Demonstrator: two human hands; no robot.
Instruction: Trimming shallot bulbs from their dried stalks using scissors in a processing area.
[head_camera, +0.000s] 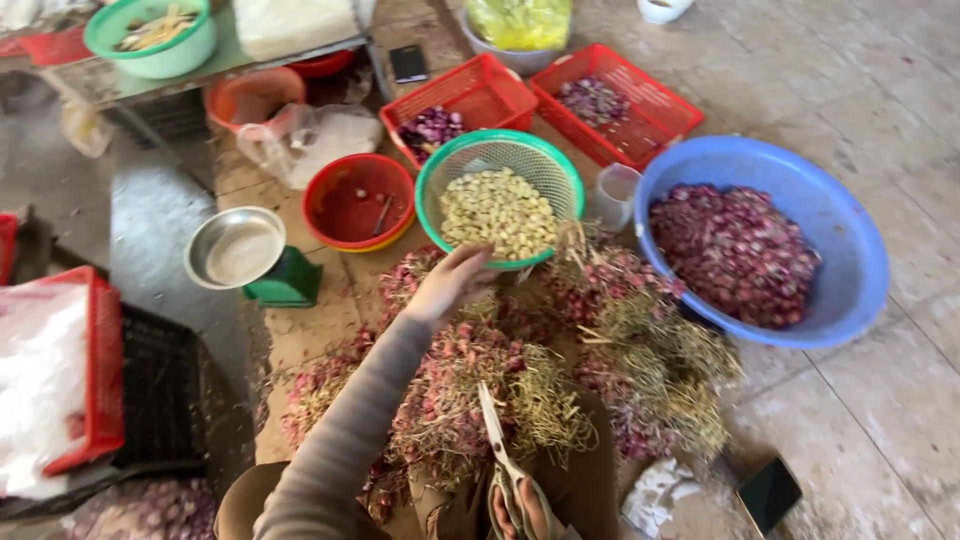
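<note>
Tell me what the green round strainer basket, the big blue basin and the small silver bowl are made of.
Green round strainer basket: likely plastic, matte, fine moulded mesh. Big blue basin: likely plastic, smooth uniform colour, thick rolled rim. Small silver bowl: probably steel, with a dull grey metallic sheen.

My left hand (455, 283) is stretched out to the near rim of the green plastic colander of peeled cloves (500, 196), my right hand (520, 508) is down close to me holding the metal scissors (497, 432). Between them sits the heap of red shallot bunches with dry roots (520, 370). Big blue plastic basin of shallots (762, 240) is off right, the round steel scale pan (236, 247) off left.
</note>
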